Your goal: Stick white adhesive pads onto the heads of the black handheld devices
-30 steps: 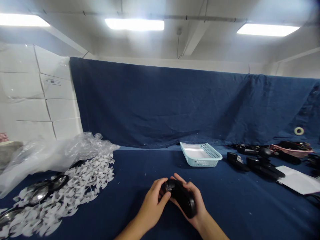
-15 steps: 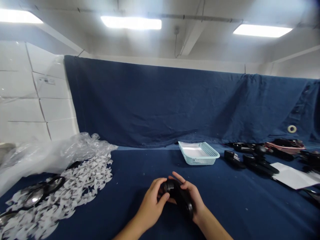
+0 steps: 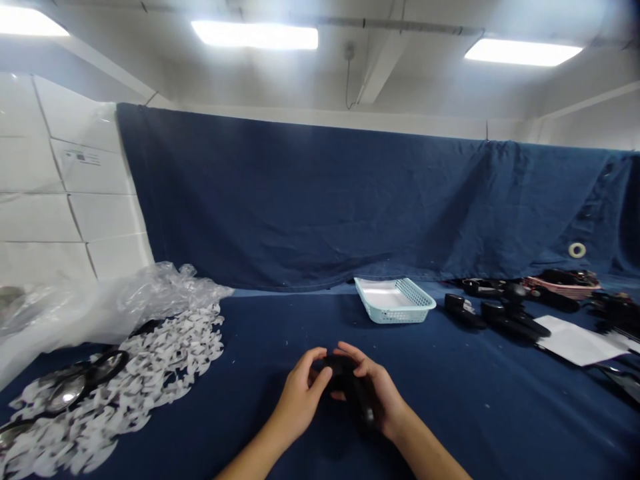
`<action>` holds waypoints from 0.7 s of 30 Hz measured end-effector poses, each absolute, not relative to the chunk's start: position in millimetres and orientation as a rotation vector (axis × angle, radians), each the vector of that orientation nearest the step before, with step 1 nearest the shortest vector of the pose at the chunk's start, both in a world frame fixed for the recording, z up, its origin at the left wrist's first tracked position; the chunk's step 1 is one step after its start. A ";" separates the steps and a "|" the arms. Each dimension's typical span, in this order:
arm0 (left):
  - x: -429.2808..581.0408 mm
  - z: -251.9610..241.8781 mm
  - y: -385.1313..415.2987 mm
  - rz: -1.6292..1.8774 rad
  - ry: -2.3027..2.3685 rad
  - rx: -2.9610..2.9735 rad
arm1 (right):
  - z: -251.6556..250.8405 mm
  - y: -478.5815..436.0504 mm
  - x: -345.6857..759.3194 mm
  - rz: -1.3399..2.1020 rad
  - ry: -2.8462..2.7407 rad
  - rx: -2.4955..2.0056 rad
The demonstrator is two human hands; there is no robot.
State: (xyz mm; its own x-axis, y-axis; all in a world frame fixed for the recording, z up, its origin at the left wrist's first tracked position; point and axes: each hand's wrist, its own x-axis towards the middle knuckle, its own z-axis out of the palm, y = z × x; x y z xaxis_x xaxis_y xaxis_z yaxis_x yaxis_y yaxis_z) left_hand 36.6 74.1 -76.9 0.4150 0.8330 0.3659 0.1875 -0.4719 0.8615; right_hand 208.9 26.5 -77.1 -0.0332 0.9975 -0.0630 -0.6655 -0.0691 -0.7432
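Both hands hold a black curved plastic object (image 3: 349, 377) low over the dark blue cloth table (image 3: 240, 427). My left hand (image 3: 299, 390) clasps its near end from the left, fingers wrapped over the top. My right hand (image 3: 377, 385) cradles it from the right and below, fingers curling across it. Much of the object is hidden by my fingers, so I cannot tell exactly what it is.
A pale blue plastic basket (image 3: 395, 301) stands ahead. Several black objects (image 3: 505, 320) and a white sheet (image 3: 575, 341) lie to the right. To the left are crumpled clear plastic film (image 3: 150, 300), white leaf-shaped scraps (image 3: 165, 360) and round mirrored pieces (image 3: 65, 393).
My hands have closed further around the object, which now shows less and has turned slightly. The whole scene has shifted a little left and up in the view.
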 end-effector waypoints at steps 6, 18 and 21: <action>37.8 -79.4 79.5 1.085 0.911 1.770 | -73.4 24.6 205.1 1.524 -0.583 -0.699; 35.9 -78.4 89.0 1.057 0.833 1.347 | -77.0 28.6 207.2 1.582 -0.404 -0.618; 32.9 -77.3 92.8 1.057 0.793 1.224 | -75.9 28.3 208.8 1.582 -0.390 -0.618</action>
State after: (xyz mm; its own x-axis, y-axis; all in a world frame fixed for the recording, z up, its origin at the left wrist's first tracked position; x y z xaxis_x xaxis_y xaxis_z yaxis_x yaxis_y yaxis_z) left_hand 32.9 92.8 -77.3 0.3384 0.9390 0.0613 -0.2038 0.0096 0.9790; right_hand 208.8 28.3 -75.9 -0.0241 0.9874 -0.1561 -0.8015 -0.1124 -0.5874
